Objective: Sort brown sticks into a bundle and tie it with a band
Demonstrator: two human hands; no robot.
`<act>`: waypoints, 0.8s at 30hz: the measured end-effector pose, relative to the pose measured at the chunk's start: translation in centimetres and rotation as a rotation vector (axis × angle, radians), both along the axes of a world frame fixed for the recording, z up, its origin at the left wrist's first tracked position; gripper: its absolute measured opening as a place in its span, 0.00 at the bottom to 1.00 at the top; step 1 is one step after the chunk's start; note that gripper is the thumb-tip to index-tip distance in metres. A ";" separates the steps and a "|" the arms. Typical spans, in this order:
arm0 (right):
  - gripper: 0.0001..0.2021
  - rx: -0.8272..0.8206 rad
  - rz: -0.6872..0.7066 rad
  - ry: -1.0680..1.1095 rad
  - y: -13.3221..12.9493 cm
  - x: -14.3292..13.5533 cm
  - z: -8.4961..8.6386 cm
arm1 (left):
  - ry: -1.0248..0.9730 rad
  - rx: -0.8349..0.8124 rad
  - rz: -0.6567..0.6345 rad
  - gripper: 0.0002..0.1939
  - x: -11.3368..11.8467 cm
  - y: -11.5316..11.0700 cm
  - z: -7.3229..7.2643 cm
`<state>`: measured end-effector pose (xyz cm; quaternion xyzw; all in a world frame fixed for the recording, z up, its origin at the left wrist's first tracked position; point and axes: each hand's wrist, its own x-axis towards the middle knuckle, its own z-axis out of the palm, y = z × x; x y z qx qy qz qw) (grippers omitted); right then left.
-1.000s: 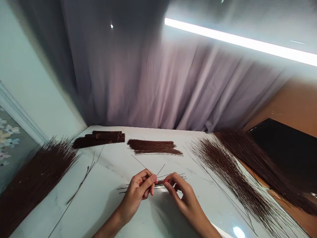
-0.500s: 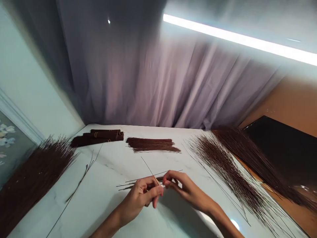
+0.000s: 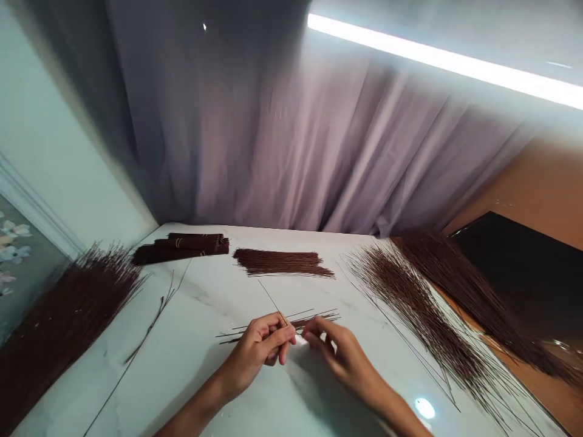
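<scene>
Two hands meet over a pale table, one pinching a thin brown stick

Seen from the wearer's head, the left hand (image 3: 262, 343) grips a thin brown stick (image 3: 269, 297) between thumb and bent fingers; the stick slants up and leftward from the grip, above the middle of a white marbled tabletop (image 3: 209, 315). The right hand (image 3: 337, 346) is just beside it, fingers curled and tips drawn together; whether they hold anything cannot be told.

Behind and partly hidden by both hands lies a small scatter of loose sticks (image 3: 319, 317). Farther back is a flat, neat row of sticks (image 3: 282, 262), and to its left, stacked bundles (image 3: 195, 244) with yellowish bands. A large dark pile (image 3: 73, 315) fills the left edge, with a few slanting strands (image 3: 152, 325) beside it. On the right, a bristling pile (image 3: 423, 315) spreads across the table, and another long heap (image 3: 483, 297) lies beyond it, next to a black panel (image 3: 528, 261). Greyish-purple curtains (image 3: 273, 152) hang behind; a bright tube light (image 3: 432, 57) crosses the upper right.
</scene>
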<state>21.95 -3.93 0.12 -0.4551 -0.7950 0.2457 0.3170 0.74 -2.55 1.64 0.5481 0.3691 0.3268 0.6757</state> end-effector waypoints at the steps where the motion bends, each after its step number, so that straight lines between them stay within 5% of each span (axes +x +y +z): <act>1: 0.10 0.010 0.047 -0.042 1.0 0.4 1.3 | 0.018 0.005 -0.049 0.15 0.0 -0.2 0.1; 5: 0.12 0.338 0.162 -0.284 2.4 0.3 4.8 | 0.161 0.169 -0.040 0.17 -0.2 -0.1 0.4; 8: 0.12 0.434 0.032 -0.184 0.3 -1.1 2.7 | 0.142 0.137 0.110 0.18 -0.3 0.5 0.3; 13: 0.10 0.069 -0.080 0.124 -1.5 -1.3 -1.6 | -0.022 -0.041 0.080 0.18 -0.6 0.5 0.1; 17: 0.12 -0.119 -0.068 0.199 -0.3 -0.2 -0.3 | -0.077 -0.096 0.048 0.19 -0.6 0.0 0.5; 24: 0.14 -0.157 -0.036 0.219 -0.6 0.3 0.6 | -0.054 -0.076 0.045 0.20 -0.2 -0.3 0.6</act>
